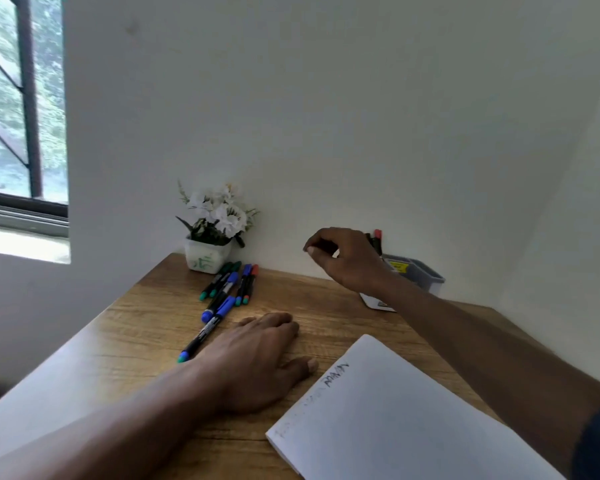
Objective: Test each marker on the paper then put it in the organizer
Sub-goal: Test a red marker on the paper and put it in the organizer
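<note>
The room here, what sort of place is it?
Probably a home study corner or a small office: a wooden desk set against a plain wall, a window, a potted flower, loose markers and a paper pad.

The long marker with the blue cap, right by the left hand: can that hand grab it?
Probably yes. The left hand lies flat on the table, and the marker lies just beside it with nothing between them. The right hand is away by the organizer.

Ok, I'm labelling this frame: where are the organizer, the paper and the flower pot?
organizer [426, 276]: head view, grey rim.
paper [395, 420]: head view, blank middle.
flower pot [207, 259]: head view, white front wall.
</note>
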`<act>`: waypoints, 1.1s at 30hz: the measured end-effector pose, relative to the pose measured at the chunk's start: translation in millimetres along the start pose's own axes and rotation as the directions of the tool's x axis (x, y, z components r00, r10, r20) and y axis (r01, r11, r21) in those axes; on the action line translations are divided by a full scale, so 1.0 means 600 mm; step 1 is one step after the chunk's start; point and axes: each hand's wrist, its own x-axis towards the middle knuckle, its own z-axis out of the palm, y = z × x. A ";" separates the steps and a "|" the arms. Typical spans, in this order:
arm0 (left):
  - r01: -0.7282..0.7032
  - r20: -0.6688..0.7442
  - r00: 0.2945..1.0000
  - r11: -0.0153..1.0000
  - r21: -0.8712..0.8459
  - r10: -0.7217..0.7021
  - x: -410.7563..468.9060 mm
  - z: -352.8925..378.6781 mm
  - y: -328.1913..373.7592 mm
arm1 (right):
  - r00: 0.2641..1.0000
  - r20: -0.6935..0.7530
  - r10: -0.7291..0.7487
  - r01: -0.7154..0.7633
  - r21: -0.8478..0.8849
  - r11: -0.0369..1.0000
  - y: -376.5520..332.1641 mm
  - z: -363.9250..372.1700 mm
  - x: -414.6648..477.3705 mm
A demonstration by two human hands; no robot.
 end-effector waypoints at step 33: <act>-0.061 -0.061 0.996 0.997 0.053 0.064 0.004 0.006 -0.006 | 0.845 0.119 0.522 -0.535 0.164 0.829 -0.098 0.065 0.082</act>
